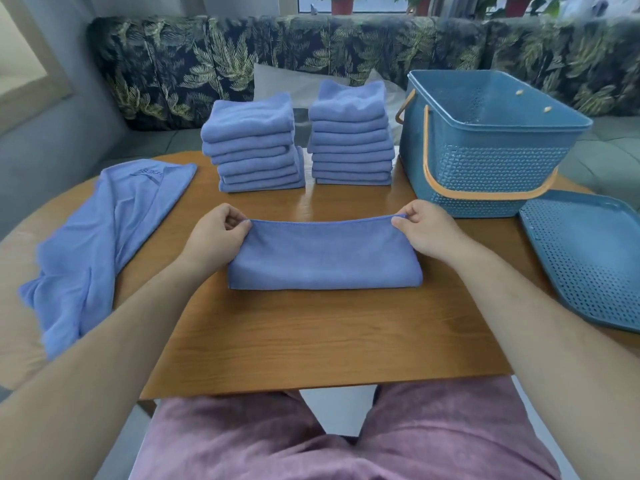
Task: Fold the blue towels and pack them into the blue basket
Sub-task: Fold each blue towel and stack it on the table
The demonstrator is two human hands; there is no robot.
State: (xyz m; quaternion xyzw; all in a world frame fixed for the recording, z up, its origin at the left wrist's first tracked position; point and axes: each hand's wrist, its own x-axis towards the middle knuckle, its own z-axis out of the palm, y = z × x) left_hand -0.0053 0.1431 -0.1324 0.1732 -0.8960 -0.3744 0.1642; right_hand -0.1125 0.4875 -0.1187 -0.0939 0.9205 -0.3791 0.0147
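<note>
A blue towel lies folded into a long band on the wooden table in front of me. My left hand pinches its far left corner, and my right hand pinches its far right corner. The far edge is lifted slightly between them. Two stacks of folded blue towels stand behind it, the left stack and the right stack. An unfolded blue towel sprawls at the table's left. The blue basket with an orange handle stands at the back right, with no towels visible inside.
The basket's perforated blue lid lies flat on the table at the right edge. A leaf-patterned sofa runs behind the table. My legs in pink trousers sit under the near edge.
</note>
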